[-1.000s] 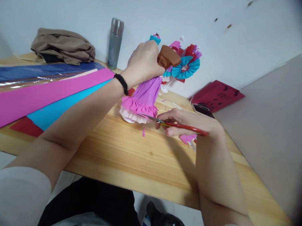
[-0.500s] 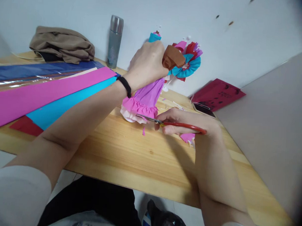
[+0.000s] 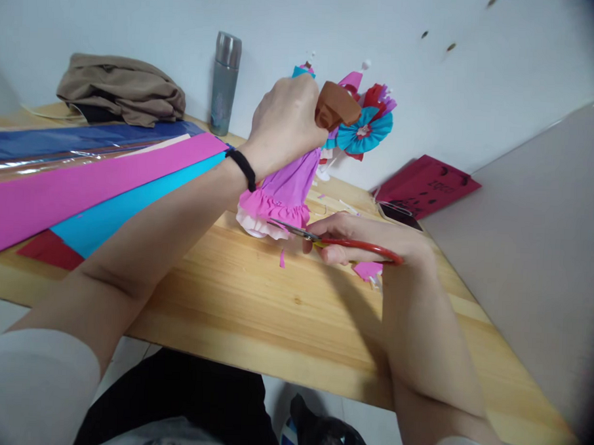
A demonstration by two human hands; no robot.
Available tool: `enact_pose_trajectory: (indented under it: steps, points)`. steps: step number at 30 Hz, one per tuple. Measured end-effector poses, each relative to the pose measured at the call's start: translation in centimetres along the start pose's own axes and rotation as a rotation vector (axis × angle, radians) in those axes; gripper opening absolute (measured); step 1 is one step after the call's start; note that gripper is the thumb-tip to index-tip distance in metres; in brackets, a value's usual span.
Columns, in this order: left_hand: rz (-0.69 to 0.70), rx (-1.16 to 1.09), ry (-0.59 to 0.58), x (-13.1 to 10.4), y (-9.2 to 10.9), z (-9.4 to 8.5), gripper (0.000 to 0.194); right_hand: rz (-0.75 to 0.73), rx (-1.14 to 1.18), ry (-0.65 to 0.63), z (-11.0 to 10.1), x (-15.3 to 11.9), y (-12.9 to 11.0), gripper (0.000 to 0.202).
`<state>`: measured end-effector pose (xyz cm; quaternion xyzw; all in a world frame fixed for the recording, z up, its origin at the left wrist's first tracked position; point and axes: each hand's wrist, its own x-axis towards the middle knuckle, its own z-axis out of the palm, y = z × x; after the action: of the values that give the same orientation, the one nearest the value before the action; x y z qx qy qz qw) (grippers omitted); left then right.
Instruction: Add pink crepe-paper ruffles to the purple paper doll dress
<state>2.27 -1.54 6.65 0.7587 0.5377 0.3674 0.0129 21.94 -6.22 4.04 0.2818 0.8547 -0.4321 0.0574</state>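
My left hand is closed round the upper part of a crepe-paper figure with a frilled purple-pink skirt, its fingers mostly hidden behind the hand. Beside the knuckles a rolled brown paper piece sticks out. In my right hand is a pair of scissors with red handles. The blades lie against the skirt's pale lower frill, slightly parted. Just below them a narrow pink scrap shows against the table. A blue paper flower stands behind, to the right of the left hand.
Pink and blue paper strips spread over the table's left side. A grey flask and a folded brown cloth stand at the back. A magenta paper bag and a phone lie back right, pink scraps nearer.
Very little differs. My left hand and the brown paper piece have shifted slightly left and up; the scissors stay at the skirt's lower frill.
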Motion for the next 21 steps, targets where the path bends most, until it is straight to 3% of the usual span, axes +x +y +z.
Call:
enact_pose_trajectory:
  steps: [8, 13, 21]
  points:
    - [0.02, 0.039, 0.034, 0.12, -0.04, 0.02, 0.05, -0.024, 0.02, 0.017, 0.08, -0.12, 0.32, 0.053]
    - [-0.004, 0.002, -0.03, 0.07, -0.03, -0.01, 0.051, -0.014, 0.032, -0.007, -0.01, -0.06, 0.04, 0.061]
    - [0.02, -0.058, -0.039, 0.27, -0.22, 0.35, 0.051, 0.033, -0.007, 0.012, 0.08, 0.0, 0.3, 0.062]
